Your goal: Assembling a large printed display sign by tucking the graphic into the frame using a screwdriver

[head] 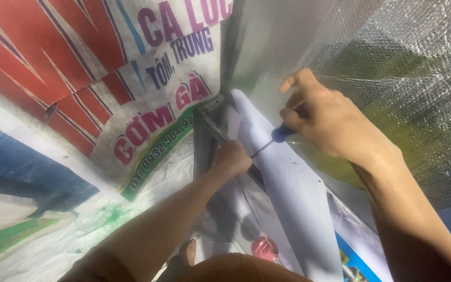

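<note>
Screwdriver (pixel 275 137): blue handle, thin dark shaft, tilted down-left. The handle sits in the right hand's grip. The tip meets the grey metal post (pixel 204 143) at the left fist.

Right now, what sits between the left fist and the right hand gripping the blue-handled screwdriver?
Head view: only the screwdriver's thin metal shaft spans the gap from the right hand toward the left hand, over a rolled white sheet. Nothing else lies between.

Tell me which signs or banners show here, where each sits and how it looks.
Large banner: upper left, white sheet with red rays, purple and red lettering, green strip along its lower edge.
Small printed sheet: bottom right, blue with yellow patches.
Right hand holds a blue-handled screwdriver beside the large banner's edge.
</note>
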